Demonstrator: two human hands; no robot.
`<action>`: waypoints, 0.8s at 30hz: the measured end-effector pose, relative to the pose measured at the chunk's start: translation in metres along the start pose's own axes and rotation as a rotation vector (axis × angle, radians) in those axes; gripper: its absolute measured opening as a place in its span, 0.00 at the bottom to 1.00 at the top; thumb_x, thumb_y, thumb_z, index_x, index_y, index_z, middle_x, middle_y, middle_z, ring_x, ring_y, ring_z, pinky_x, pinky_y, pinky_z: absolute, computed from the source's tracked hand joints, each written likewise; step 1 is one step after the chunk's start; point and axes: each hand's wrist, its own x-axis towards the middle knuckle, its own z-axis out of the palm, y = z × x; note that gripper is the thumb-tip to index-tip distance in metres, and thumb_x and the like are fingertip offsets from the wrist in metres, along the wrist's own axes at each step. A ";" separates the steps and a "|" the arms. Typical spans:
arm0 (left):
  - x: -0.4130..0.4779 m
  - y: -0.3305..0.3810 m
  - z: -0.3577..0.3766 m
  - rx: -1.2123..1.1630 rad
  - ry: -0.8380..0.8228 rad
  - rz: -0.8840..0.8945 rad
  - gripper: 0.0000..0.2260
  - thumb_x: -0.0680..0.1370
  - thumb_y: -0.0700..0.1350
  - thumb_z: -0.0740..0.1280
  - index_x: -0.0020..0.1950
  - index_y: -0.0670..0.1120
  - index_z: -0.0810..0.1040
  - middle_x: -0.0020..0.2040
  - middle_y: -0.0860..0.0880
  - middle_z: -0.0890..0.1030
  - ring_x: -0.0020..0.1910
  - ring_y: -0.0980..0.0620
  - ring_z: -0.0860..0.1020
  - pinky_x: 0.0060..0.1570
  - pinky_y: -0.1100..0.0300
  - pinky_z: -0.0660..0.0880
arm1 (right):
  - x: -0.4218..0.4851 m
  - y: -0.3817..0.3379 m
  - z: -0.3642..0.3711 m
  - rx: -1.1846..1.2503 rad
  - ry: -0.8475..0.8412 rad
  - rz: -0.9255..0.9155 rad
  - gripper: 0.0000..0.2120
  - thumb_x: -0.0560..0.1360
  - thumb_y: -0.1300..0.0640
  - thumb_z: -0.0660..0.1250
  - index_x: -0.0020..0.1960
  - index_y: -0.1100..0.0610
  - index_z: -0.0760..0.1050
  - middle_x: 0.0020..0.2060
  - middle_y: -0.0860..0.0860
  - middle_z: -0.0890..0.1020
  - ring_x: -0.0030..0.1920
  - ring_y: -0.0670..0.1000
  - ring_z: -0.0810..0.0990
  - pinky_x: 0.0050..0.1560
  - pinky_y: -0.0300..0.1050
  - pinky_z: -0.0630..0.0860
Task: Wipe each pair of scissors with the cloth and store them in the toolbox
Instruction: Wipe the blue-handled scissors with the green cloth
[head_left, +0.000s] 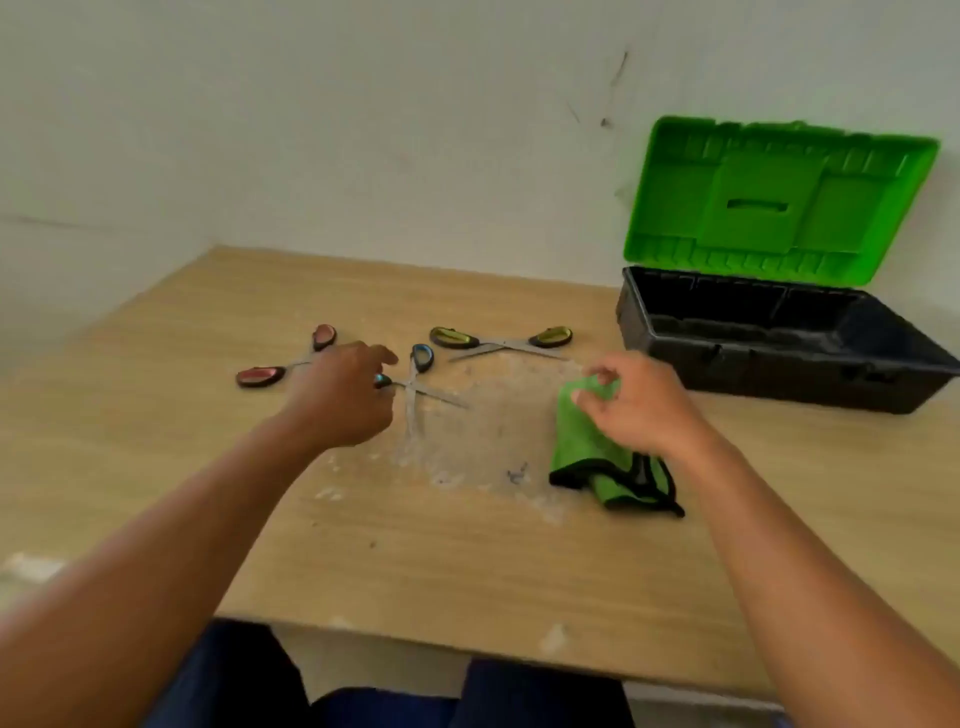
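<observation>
My legs in dark blue trousers (249, 675) are at the bottom, under the edge of the wooden table (467, 571).

A bit farther out lies the green cloth (587, 452) with its black edge. It is soft and floppy and very light. My right hand (644, 410) pinches its far corner between thumb and fingers, and the rest hangs down onto the table. I think I should bunch more of it into my palm so it can wrap round a blade.

My left hand (337, 400) is across from it. Its fingers curl down round the near loop of the blue-handled scissors (422, 357). The scissors lie wide open like an X on a white dusty patch (493, 415). They look hard, stiff and not heavy. The metal blades are thin, smooth and sharp, so I think the plastic loops are the safe place to hold. Open blades can swing, so I would close them first.

Just behind my left hand are the red-handled scissors (260, 375), open too. Farther back are the yellow-handled scissors (504, 343).

Far right sits the black toolbox (769, 364), its green lid (779, 202) up against the white wall (363, 130). I cannot see any scissors inside.
</observation>
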 end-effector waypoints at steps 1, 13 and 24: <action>-0.004 0.003 0.001 0.033 -0.021 -0.028 0.20 0.74 0.48 0.68 0.67 0.51 0.76 0.62 0.48 0.80 0.60 0.45 0.78 0.57 0.50 0.78 | -0.005 0.005 0.005 -0.006 -0.006 0.018 0.21 0.77 0.46 0.71 0.67 0.53 0.78 0.64 0.54 0.79 0.61 0.56 0.80 0.63 0.46 0.75; 0.028 0.001 0.012 0.279 -0.241 -0.036 0.15 0.77 0.42 0.65 0.63 0.50 0.79 0.60 0.48 0.76 0.53 0.47 0.77 0.43 0.55 0.76 | -0.008 0.008 0.021 -0.146 -0.082 0.096 0.29 0.74 0.41 0.70 0.72 0.51 0.71 0.65 0.50 0.74 0.64 0.53 0.75 0.57 0.49 0.79; 0.038 -0.020 0.006 0.041 -0.296 0.024 0.08 0.76 0.47 0.68 0.54 0.52 0.78 0.52 0.53 0.80 0.51 0.50 0.78 0.53 0.50 0.79 | -0.003 0.013 -0.005 0.427 0.034 0.168 0.14 0.79 0.63 0.67 0.57 0.45 0.81 0.46 0.42 0.82 0.47 0.45 0.81 0.42 0.42 0.75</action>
